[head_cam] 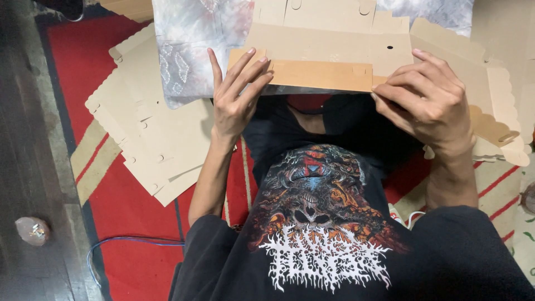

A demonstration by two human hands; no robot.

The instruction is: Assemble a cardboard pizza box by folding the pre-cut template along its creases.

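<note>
Cardboard sheet [326, 53] between left hand [234, 97] and right hand [429, 97]

Rug: a red woven rug [128, 212] with tan stripes covered the floor.
Left pile: flat tan cardboard blanks [150, 134] lay fanned on it.
Cable: a thin blue cable [134, 241] curved beside dark floorboards [28, 139].
</note>
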